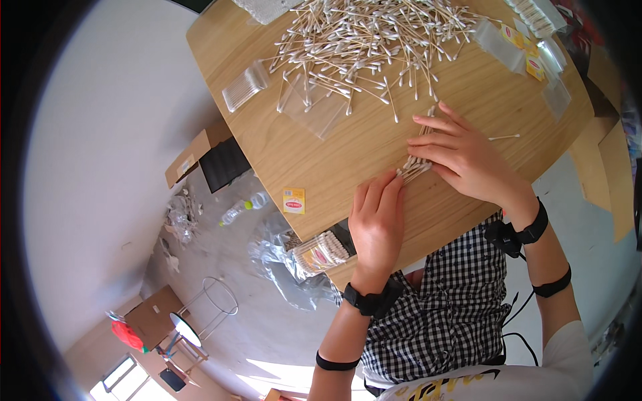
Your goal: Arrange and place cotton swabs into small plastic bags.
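with the right hand [473,160] spread over the swabs [418,164] and the left hand [376,220] hiding its grip, gentle nudging seemed wisest.

Beyond both hands [376,214] [471,159] lie heaped thin white-tipped wooden swabs [364,50]. A yellow rectangular card [294,200] lies left of the hands.

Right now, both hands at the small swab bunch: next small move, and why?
Probably nudge the small swab bunch straight with the right hand, using the left hand as a stop: the sticks lie at differing angles, right fingers spread over them, left fingertips at the near end.
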Available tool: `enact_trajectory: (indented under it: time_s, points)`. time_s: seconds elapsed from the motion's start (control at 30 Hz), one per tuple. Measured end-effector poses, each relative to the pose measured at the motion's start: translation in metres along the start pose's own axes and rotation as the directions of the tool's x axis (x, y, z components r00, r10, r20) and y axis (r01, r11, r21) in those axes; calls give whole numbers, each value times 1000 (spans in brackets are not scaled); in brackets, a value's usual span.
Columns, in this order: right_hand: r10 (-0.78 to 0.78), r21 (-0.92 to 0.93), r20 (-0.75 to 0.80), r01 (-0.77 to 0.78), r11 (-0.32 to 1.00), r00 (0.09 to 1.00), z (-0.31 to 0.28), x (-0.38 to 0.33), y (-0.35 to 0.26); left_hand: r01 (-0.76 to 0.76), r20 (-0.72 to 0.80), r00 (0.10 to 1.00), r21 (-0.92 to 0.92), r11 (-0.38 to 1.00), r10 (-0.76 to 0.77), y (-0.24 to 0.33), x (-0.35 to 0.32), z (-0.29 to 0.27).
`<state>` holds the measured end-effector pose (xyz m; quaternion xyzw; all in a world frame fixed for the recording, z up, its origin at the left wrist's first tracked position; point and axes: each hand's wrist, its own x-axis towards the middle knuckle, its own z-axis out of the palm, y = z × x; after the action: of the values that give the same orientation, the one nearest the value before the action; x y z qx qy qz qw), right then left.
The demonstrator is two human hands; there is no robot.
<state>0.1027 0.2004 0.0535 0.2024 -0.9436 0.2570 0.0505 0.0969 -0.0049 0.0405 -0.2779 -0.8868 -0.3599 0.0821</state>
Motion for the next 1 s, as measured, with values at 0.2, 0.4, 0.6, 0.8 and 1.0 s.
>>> enact_trajectory:
  time_s: [0.2,0.4,0.6,0.8,1.0]
  points:
    - [15,31,-214,-9,999,977,4,-5,16,-23,10,1000,-4,1000,23,-7,1,-5]
    - [65,2,-299,-67,998,952,1,-6,28,-19,39,999,-16,1000,20,-13,-17,-22]
    - [-3,90,-163,18,996,987,24,21,-13,-35,52,998,27,999,33,-5,-14,-11]
    - [192,302,-178,-132,944,965,14,-4,-36,34,88,995,109,993,-44,2,-28,-10]
    - [429,335,-315,-324,885,847,2,-37,-31,17,273,955,345,938,-117,28,-22,21]
